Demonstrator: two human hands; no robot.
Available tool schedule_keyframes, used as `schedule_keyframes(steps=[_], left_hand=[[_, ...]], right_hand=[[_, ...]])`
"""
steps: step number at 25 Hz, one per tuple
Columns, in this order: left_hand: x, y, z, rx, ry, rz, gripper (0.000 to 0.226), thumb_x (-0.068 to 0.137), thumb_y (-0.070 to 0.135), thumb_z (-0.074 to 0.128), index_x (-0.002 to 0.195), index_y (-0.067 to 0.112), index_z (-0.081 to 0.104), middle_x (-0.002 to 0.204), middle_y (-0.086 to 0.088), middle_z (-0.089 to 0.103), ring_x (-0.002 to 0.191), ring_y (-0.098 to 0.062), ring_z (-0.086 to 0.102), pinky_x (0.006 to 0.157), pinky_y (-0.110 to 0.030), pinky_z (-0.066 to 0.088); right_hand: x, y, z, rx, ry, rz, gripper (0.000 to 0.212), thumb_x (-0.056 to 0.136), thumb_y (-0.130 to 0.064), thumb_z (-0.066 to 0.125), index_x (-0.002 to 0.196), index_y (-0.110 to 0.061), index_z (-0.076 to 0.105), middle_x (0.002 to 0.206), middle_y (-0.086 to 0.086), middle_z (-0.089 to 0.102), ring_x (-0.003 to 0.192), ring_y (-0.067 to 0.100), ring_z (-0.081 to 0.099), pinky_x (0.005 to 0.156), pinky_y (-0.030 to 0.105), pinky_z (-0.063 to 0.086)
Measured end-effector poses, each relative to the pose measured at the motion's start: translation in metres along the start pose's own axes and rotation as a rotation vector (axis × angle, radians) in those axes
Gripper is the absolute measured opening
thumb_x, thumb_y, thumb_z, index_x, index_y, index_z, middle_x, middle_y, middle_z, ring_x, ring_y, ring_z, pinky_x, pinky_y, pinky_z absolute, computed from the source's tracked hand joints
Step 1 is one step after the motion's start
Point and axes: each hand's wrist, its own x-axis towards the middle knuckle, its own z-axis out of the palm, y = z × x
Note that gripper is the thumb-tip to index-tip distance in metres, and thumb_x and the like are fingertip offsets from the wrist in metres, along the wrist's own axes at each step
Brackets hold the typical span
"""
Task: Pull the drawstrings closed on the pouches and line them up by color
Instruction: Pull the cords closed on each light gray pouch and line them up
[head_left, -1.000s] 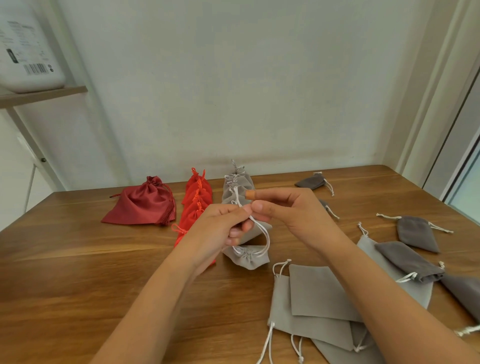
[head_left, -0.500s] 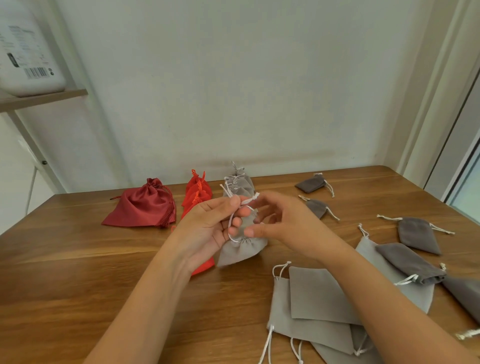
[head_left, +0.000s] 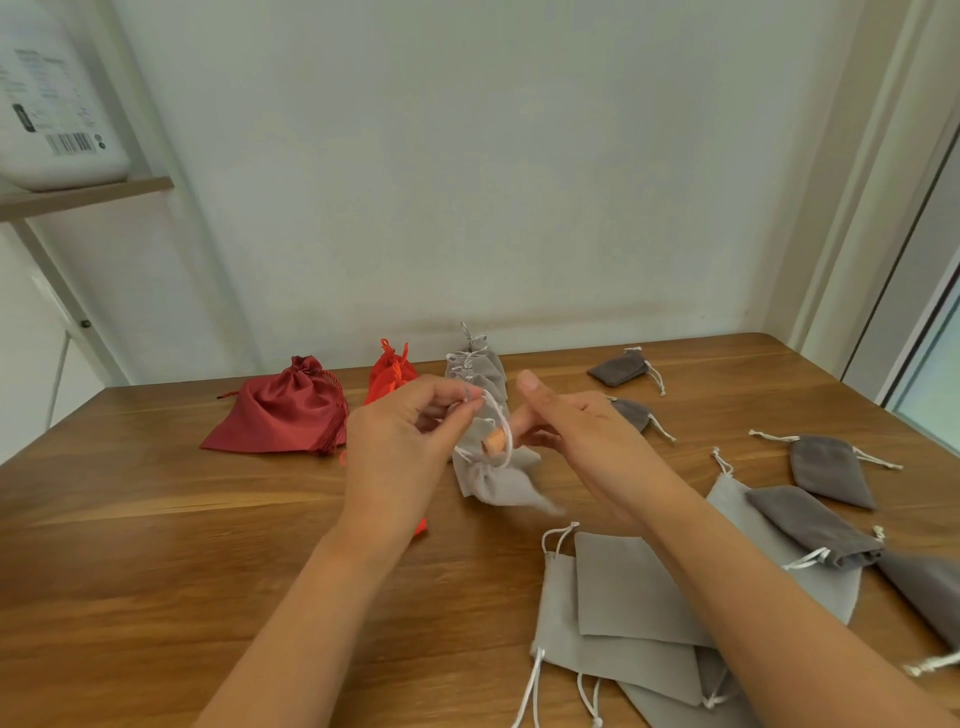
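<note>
The left grip (head_left: 400, 447) is pinching the white drawstring (head_left: 506, 427) between thumb and fingertips, clamped together on the cord at the top of its loop. One finger of the right grip (head_left: 587, 431) is poking through that loop from the other side with the thumb standing up free; whether this grip is clamping the cord I cannot tell. The light grey pouch (head_left: 493, 483) is hanging from the cord between the two, gathered at its mouth and blurred, just above the worktop (head_left: 156, 545). Behind it, a row of closed light grey pouches (head_left: 480, 364) is running towards the wall, and a row of orange-red pouches (head_left: 392, 371) is lying just beside it on the left, partly hidden by the left grip. Further left, a larger dark red pouch (head_left: 280, 410) is sitting apart. Flat, open light grey pouches (head_left: 623, 613) are lying overlapped at the near right, and dark grey pouches (head_left: 826, 467) are lying scattered across the right side.
</note>
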Motion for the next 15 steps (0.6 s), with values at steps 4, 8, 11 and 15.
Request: schedule_keyframes(steps=[4,8,11,15], left_hand=[[-0.003,0.001,0.002,0.032,0.007,0.131,0.020,0.077,0.002,0.074,0.088,0.018,0.074,0.076,0.014,0.072,0.074,-0.002,0.066,0.069,-0.010,0.048],[-0.004,0.000,0.005,0.019,-0.015,0.208,0.025,0.076,0.003,0.074,0.094,0.019,0.071,0.086,0.015,0.071,0.085,0.002,0.067,0.077,-0.011,0.051],[-0.003,-0.003,0.006,0.043,-0.030,0.283,0.022,0.075,0.008,0.072,0.095,0.017,0.072,0.089,0.013,0.070,0.090,0.004,0.066,0.079,-0.009,0.049],[-0.003,-0.003,0.010,-0.005,-0.143,0.154,0.015,0.077,0.003,0.073,0.088,0.013,0.075,0.101,0.007,0.072,0.098,0.001,0.065,0.088,-0.016,0.050]], right_hand=[[-0.001,0.003,0.004,0.046,0.061,0.067,0.043,0.082,-0.049,0.056,0.096,-0.014,0.076,0.098,0.006,0.074,0.103,0.029,0.063,0.101,0.041,0.044],[0.000,0.003,0.009,0.356,0.098,0.168,0.030,0.078,-0.033,0.065,0.094,-0.008,0.074,0.088,0.003,0.072,0.086,0.015,0.065,0.096,0.035,0.047],[0.001,0.003,0.013,0.570,0.129,0.279,0.020,0.080,-0.026,0.066,0.090,-0.010,0.073,0.082,0.004,0.070,0.076,0.012,0.065,0.078,0.026,0.053],[0.002,0.000,0.010,0.745,0.185,0.349,0.012,0.090,-0.014,0.058,0.089,-0.009,0.069,0.080,0.005,0.070,0.073,0.014,0.065,0.077,0.028,0.052]])
